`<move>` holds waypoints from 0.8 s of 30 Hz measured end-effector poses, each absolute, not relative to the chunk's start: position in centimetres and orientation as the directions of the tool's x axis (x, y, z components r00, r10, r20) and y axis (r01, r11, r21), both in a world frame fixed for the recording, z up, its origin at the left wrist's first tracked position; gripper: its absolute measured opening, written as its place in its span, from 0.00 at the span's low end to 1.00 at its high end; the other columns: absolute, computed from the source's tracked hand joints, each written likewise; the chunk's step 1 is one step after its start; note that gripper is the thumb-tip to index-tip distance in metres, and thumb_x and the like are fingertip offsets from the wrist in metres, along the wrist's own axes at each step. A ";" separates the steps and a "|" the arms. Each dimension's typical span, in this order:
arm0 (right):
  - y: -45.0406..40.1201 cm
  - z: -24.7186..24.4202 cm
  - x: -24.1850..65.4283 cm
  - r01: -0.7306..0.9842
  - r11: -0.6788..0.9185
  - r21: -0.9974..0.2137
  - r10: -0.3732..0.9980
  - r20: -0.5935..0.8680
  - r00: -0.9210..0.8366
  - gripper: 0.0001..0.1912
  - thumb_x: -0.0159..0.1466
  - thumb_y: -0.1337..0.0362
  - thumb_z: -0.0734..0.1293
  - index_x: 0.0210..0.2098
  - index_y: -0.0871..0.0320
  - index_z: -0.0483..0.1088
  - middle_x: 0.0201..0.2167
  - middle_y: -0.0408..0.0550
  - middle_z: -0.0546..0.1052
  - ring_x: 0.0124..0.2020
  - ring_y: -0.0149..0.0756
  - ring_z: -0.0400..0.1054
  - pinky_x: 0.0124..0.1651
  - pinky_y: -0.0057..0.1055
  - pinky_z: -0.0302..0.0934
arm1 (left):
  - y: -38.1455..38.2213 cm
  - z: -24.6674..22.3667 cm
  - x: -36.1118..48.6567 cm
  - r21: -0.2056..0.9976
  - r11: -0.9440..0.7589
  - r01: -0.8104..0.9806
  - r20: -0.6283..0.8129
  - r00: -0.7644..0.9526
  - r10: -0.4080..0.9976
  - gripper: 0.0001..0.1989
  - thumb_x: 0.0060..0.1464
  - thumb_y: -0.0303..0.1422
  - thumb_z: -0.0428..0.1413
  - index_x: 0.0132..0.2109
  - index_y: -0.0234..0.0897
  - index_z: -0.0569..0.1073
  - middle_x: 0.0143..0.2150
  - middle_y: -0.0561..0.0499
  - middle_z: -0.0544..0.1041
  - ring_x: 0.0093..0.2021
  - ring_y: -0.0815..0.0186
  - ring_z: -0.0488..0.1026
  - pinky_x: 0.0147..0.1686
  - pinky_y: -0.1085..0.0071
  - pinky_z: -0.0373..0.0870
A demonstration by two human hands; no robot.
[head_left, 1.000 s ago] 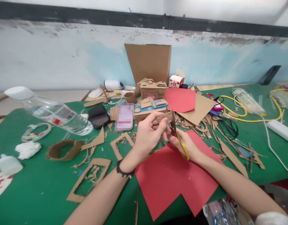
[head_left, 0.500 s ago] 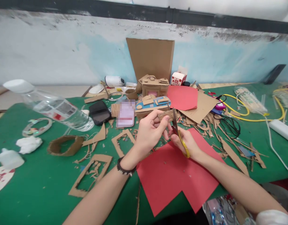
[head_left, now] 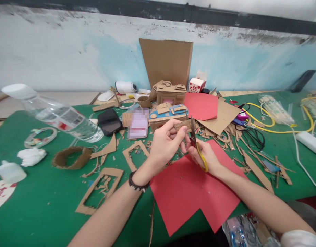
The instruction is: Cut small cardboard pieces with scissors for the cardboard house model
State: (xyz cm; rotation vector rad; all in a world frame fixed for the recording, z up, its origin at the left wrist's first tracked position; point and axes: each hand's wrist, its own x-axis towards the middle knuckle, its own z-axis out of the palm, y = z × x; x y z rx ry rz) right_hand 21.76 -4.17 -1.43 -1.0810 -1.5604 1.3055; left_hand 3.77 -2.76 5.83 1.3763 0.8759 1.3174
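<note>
My left hand (head_left: pixel 166 144) pinches a small strip of brown cardboard (head_left: pixel 183 126) between thumb and fingers. In my right hand (head_left: pixel 204 154) is a pair of scissors (head_left: pixel 202 156) with yellow handles, its dark blades pointing up at the strip's right end. The blades stand slightly apart, and whether they touch the cardboard I cannot tell. Beneath both hands lies a notched sheet of red paper (head_left: pixel 191 195) with a few tiny scraps on it. Just beyond the hands sits a cardboard model camera with a blue top (head_left: pixel 160 115).
A plain cardboard camera (head_left: pixel 170 94) stands near the wall. To the left are a phone (head_left: pixel 141 128), a tilted water bottle (head_left: pixel 62 118), a cardboard ring (head_left: pixel 72 157) and a cut-out frame (head_left: pixel 83 207). Cardboard scraps (head_left: pixel 258 171) and a yellow cable (head_left: pixel 283 132) lie to the right.
The view has shifted very slightly. Both hands, the cardboard strip and the scissors stay almost in the same place.
</note>
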 end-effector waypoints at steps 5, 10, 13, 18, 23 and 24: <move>-4.0 -1.4 21.8 0.114 0.100 -0.988 0.951 0.062 -0.302 0.31 0.67 0.30 0.70 0.36 0.52 0.67 0.22 0.37 0.65 0.22 0.31 0.55 0.25 0.30 0.49 | -2.8 5.8 3.6 0.960 -0.253 -0.122 0.270 0.152 0.951 0.18 0.68 0.48 0.64 0.44 0.37 0.75 0.28 0.54 0.82 0.17 0.71 0.75 0.19 0.77 0.71; -4.0 -1.0 21.8 0.161 0.114 -0.980 0.954 0.063 -0.293 0.32 0.66 0.29 0.69 0.35 0.53 0.68 0.22 0.38 0.65 0.23 0.32 0.55 0.26 0.30 0.48 | -2.9 6.1 3.5 0.961 -0.256 -0.103 0.270 0.155 0.950 0.17 0.68 0.48 0.64 0.44 0.37 0.75 0.27 0.53 0.82 0.17 0.71 0.75 0.18 0.78 0.70; -4.1 -0.8 21.9 0.187 0.126 -0.974 0.955 0.068 -0.288 0.33 0.66 0.28 0.69 0.34 0.53 0.67 0.22 0.38 0.64 0.23 0.32 0.54 0.26 0.30 0.47 | -2.8 6.2 3.4 0.960 -0.261 -0.099 0.274 0.151 0.950 0.17 0.68 0.48 0.64 0.44 0.37 0.75 0.27 0.53 0.82 0.16 0.71 0.75 0.18 0.78 0.70; -4.1 -0.8 21.9 0.193 0.124 -0.973 0.957 0.066 -0.283 0.33 0.66 0.28 0.69 0.33 0.52 0.66 0.22 0.38 0.63 0.23 0.31 0.53 0.26 0.30 0.46 | -2.8 6.2 3.4 0.961 -0.261 -0.088 0.272 0.148 0.951 0.17 0.68 0.48 0.64 0.44 0.37 0.76 0.27 0.53 0.82 0.16 0.71 0.74 0.18 0.77 0.70; -4.0 -1.2 21.9 0.181 0.111 -0.977 0.958 0.057 -0.281 0.33 0.66 0.28 0.69 0.31 0.52 0.64 0.21 0.38 0.63 0.23 0.31 0.52 0.25 0.30 0.47 | -2.8 6.1 3.4 0.962 -0.255 -0.100 0.268 0.147 0.952 0.18 0.67 0.48 0.64 0.44 0.37 0.75 0.27 0.53 0.81 0.16 0.71 0.74 0.18 0.77 0.70; -4.0 -1.2 21.9 0.179 0.109 -0.978 0.958 0.055 -0.282 0.33 0.66 0.28 0.70 0.31 0.52 0.64 0.21 0.38 0.63 0.23 0.31 0.52 0.25 0.30 0.47 | -2.8 6.1 3.4 0.961 -0.255 -0.104 0.268 0.147 0.952 0.18 0.67 0.48 0.64 0.44 0.37 0.75 0.27 0.53 0.81 0.16 0.71 0.74 0.18 0.77 0.70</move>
